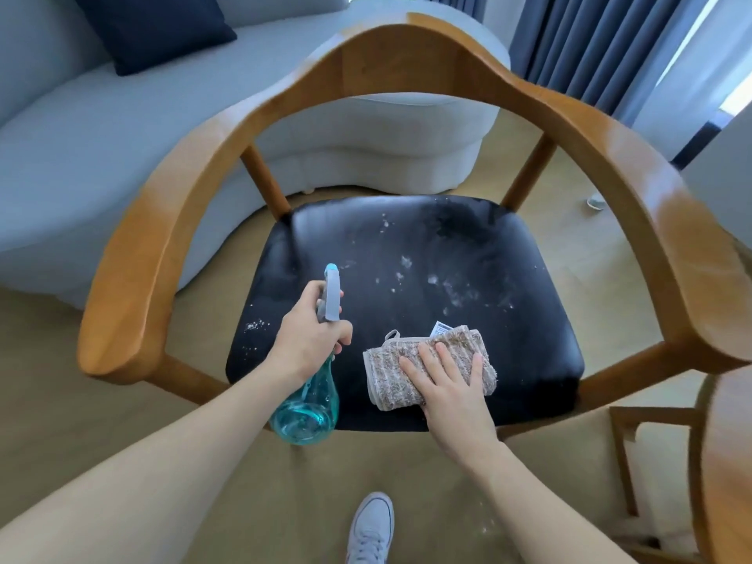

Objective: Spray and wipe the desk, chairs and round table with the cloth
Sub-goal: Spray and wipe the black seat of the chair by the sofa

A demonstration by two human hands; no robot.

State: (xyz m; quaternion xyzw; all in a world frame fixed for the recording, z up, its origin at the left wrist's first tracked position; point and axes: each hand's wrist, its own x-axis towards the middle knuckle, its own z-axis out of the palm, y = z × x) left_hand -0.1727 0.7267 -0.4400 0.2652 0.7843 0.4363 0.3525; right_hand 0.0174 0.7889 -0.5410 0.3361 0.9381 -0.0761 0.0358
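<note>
Head view: left hand (pixel 309 335) grips translucent spray bottle (pixel 309 405); right hand (pixel 451 384) flat on ribbed cloth (pixel 407 372).

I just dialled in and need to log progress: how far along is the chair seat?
Sprayed, it seems: white droplets speckle the black seat. In hand: the left hand grips the spray bottle, and the right hand presses the folded cloth flat on the seat's front. Left: wiping the droplets behind the cloth. The desk isn't in view.
</note>
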